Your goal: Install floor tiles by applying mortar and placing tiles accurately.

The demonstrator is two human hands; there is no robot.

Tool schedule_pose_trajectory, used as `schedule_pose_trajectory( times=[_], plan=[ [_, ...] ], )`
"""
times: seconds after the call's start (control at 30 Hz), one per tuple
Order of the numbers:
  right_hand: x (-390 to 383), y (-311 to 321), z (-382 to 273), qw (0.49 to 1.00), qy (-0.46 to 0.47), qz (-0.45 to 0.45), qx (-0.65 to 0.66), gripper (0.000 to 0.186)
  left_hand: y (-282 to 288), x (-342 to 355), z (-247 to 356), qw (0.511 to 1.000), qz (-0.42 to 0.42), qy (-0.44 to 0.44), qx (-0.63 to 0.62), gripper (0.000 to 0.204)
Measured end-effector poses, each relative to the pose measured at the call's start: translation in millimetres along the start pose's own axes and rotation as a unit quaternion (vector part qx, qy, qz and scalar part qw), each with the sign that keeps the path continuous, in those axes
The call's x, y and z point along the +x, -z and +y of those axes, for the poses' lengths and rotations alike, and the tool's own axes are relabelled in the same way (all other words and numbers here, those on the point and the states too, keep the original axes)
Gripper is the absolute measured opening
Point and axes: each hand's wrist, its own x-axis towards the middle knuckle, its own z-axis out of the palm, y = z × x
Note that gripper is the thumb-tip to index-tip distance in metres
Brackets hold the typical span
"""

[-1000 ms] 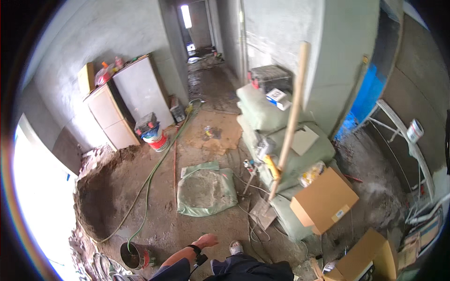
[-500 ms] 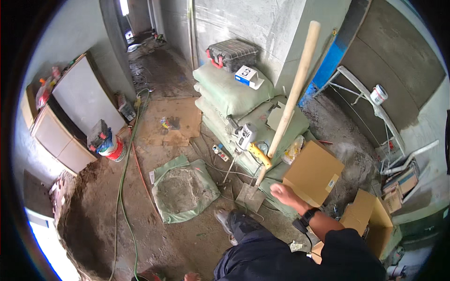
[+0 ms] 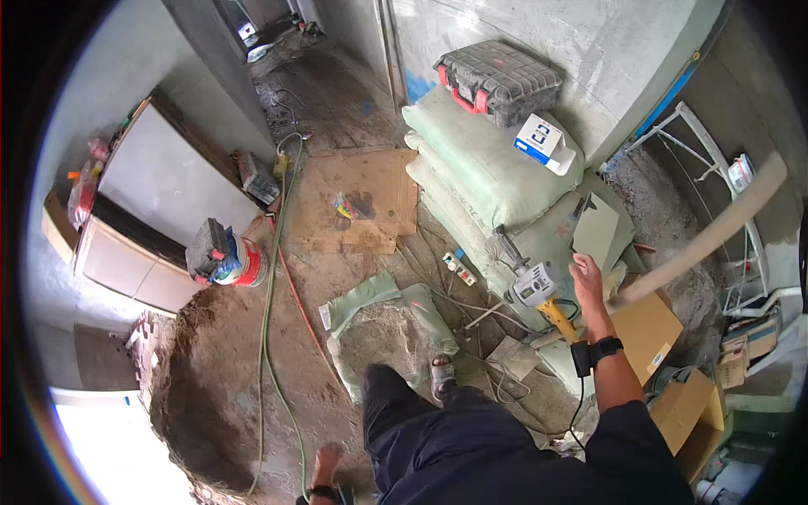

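Over the head feed I had the right hand (image 3: 587, 282) loosely open just beside the yellow-handled drill (image 3: 535, 286), which was next to the stacked green sacks (image 3: 492, 160), while the left hand (image 3: 328, 461) hung low, and I couldn't tell whether it was open or closed. On the floor a spread sack (image 3: 431, 313) held grey powder, and a red-and-white bucket (image 3: 252, 268) had a dark box (image 3: 209, 251) at its mouth; I couldn't make out the contents of the open carton (image 3: 680, 404).
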Motion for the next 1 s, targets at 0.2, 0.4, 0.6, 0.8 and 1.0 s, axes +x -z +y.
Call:
schedule_pose_trajectory(
  times=[0.2, 0.4, 0.6, 0.8, 1.0],
  plan=[
    [19.1, -8.7, -25.1, 0.988, -0.085, 0.045, -0.124, 0.040, 165.9, 196.7, 129.1, 0.995, 0.016, -0.002, -0.102, 0.027],
    [57.8, -52.0, -5.6, 0.968, -0.137, 0.034, -0.206, 0.034, 265.4, 439.2, 83.2, 0.937, -0.003, -0.028, 0.347, 0.032],
    [35.3, -56.5, -28.5, 0.873, -0.383, 0.081, -0.290, 0.033, 399.1, 696.0, 328.5, 0.882, -0.074, -0.261, 0.386, 0.031],
    [115.8, -74.5, 6.8, 0.877, -0.256, 0.353, -0.201, 0.028, 524.0, 729.5, 453.6, 0.854, -0.076, -0.323, 0.400, 0.031],
    [150.6, -74.8, 123.6, 0.723, -0.408, 0.550, 0.083, 0.051, 550.2, 783.2, 577.8, 0.834, -0.077, -0.379, 0.393, 0.030]
  ],
)
